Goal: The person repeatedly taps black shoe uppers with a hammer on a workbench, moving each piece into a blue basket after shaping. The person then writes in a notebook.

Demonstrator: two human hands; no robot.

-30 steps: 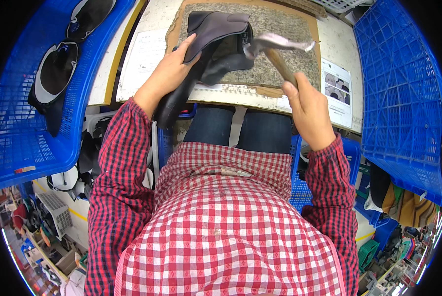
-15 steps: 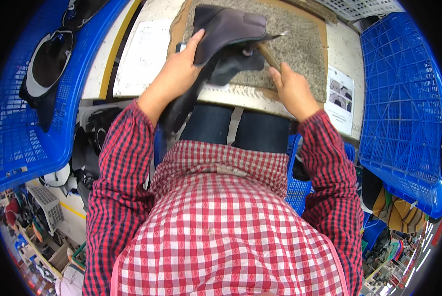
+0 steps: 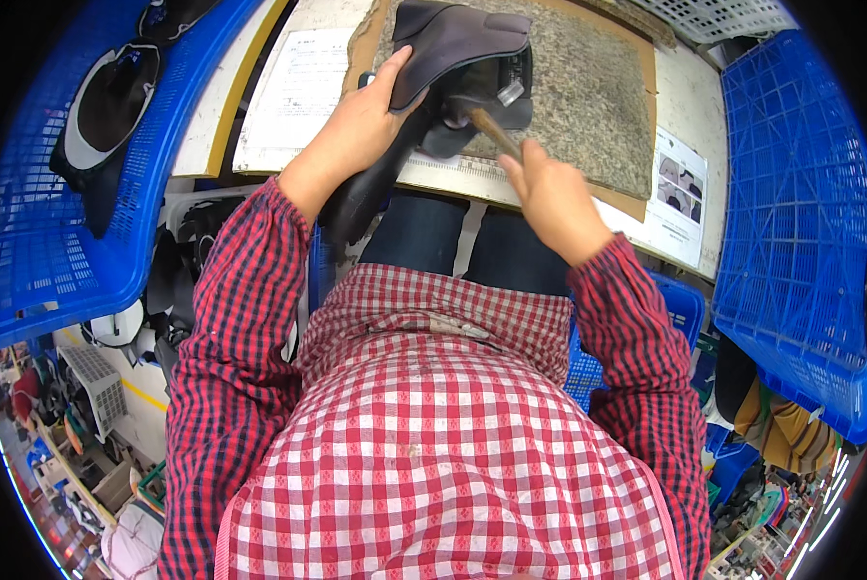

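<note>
My left hand (image 3: pixel 366 121) grips a dark boot upper (image 3: pixel 457 43) of smooth leather-like material, its thumb and fingers on the near left edge. The piece is spread over the worktable, and a long black part of it hangs past the front edge. A small silvery patch (image 3: pixel 511 93) shows on its inner side. Closed round the wooden handle of a hammer (image 3: pixel 496 133) is my right hand (image 3: pixel 554 198). The hammer's head is over the inside of the upper, blurred and partly lost against the dark material; whether it touches cannot be made out.
A rough grey stone slab (image 3: pixel 588 106) lies on brown board. Printed sheets (image 3: pixel 303 87) (image 3: pixel 680 198) lie on both sides of it. A blue crate (image 3: pixel 791 174) stands at the right; another blue basket (image 3: pixel 27 275) at the left holds black-and-white pieces (image 3: pixel 109 106).
My right hand has moved left and nearer me, bringing the hammer's head down over the inside of the upper. The upper is folded back more, exposing the silvery patch.
</note>
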